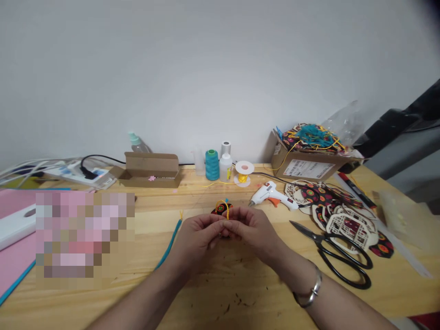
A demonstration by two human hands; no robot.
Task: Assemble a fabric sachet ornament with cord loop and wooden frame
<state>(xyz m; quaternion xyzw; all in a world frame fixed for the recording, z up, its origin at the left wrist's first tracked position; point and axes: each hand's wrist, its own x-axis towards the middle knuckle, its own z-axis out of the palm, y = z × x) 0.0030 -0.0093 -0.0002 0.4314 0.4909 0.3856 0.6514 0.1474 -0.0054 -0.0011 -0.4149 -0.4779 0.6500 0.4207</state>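
Observation:
Both hands meet at the middle of the table, thumbs and fingertips pressed together. My left hand (201,231) and my right hand (252,229) pinch a thin yellow cord (227,211) between them. Just behind the fingers shows a small black patterned fabric piece (217,209) with the cord looped over it; most of it is hidden by my hands. Beside my left wrist lies a teal tassel (171,243) with a yellow tip.
Black-handled scissors (321,240) and a white glue gun (271,195) lie to the right, near a pile of wooden cutouts and patterned fabric pieces (347,224). Behind stand teal thread (212,165), a yellow cord spool (244,174), a white bottle (226,167) and cardboard boxes (151,176).

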